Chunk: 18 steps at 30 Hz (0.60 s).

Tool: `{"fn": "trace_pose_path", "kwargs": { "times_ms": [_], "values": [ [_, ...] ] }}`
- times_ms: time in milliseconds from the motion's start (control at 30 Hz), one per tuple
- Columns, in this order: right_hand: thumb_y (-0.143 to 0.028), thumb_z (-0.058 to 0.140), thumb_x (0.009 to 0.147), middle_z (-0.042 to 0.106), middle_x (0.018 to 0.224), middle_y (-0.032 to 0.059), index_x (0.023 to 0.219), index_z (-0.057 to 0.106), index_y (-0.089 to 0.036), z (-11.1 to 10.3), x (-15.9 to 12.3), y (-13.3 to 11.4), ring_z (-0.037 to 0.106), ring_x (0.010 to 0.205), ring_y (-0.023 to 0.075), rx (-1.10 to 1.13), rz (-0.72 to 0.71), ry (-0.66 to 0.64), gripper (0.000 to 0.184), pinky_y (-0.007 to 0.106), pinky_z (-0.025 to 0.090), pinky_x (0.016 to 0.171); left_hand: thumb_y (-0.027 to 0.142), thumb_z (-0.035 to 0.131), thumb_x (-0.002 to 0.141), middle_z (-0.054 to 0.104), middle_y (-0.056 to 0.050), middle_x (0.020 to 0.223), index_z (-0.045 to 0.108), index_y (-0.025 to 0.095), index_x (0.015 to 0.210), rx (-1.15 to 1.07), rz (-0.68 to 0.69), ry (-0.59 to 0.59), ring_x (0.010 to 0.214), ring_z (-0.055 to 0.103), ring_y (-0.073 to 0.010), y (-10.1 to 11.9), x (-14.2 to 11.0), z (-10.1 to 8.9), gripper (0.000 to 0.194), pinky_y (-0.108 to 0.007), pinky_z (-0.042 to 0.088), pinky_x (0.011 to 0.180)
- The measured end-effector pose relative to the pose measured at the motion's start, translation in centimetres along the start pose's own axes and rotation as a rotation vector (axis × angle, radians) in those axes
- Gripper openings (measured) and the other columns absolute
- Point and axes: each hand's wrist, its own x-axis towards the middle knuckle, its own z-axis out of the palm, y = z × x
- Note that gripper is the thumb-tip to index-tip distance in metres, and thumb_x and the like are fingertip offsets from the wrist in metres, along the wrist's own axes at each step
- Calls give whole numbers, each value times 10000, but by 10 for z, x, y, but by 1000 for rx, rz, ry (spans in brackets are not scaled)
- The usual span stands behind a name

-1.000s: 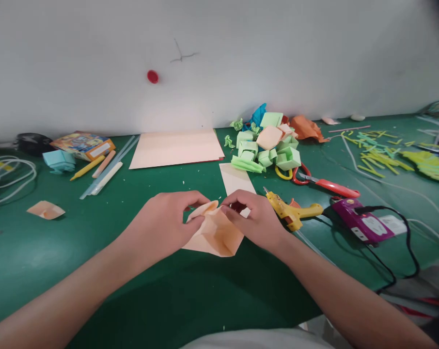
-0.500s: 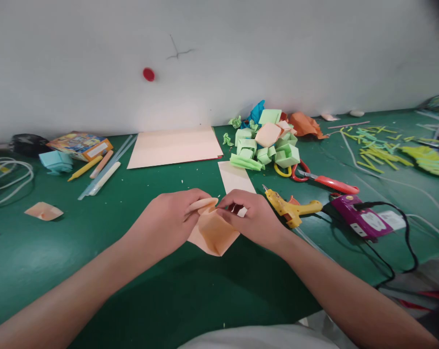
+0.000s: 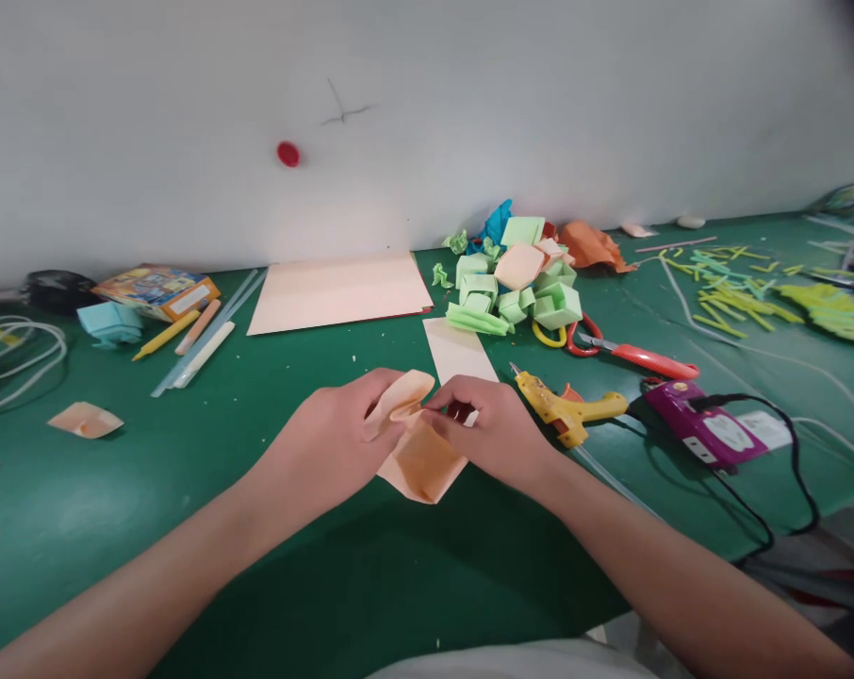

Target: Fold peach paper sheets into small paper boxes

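Note:
A peach-coloured folded piece of paper (image 3: pixel 421 462) is held between both hands above the green table. My left hand (image 3: pixel 338 424) is closed on its left side, where a rounded flap stands up past the fingers. With thumb and forefinger pinched, my right hand (image 3: pixel 487 429) grips the paper's upper right edge. The lower part hangs open like a shallow pocket with a pointed bottom. Some of the folds are hidden behind the fingers. Just beyond my right hand lies a pale paper strip (image 3: pixel 459 349).
Right of my hand rest a yellow glue gun (image 3: pixel 565 405), a purple power box (image 3: pixel 702 424) with cables, and red-handled scissors (image 3: pixel 639 356). Behind are folded green paper boxes (image 3: pixel 480 288) and peach sheets (image 3: pixel 338 292). Markers (image 3: pixel 165 335) and a small peach paper piece (image 3: pixel 86 420) lie left.
The paper's left flap has risen and opened out between my hands, showing more of its face. My left hand has turned slightly; the right keeps its pinch.

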Motion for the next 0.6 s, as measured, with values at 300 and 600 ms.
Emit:
{"fn": "trace_pose_path", "kwargs": {
  "times_ms": [300, 600],
  "values": [
    [-117, 627, 905, 746, 931, 23, 972, 758, -264, 6, -1, 7, 642, 891, 188, -58, -273, -79, 208, 327, 497, 784, 349, 505, 931, 715, 9, 786, 656, 314, 1141, 199, 77, -19, 670, 682, -219, -8, 2, 12, 261, -284, 372, 557],
    [-161, 721, 832, 657, 823, -8, 748, 613, -221, 4, -1, 4, 600, 721, 139, 34, -100, 55, 149, 272, 472, 643, 266, 579, 894, 769, 28, 1048, 670, 334, 1191, -189, 44, -45, 929, 720, -199, 0, -1, 6, 318, -243, 499, 716]
  ]
}}
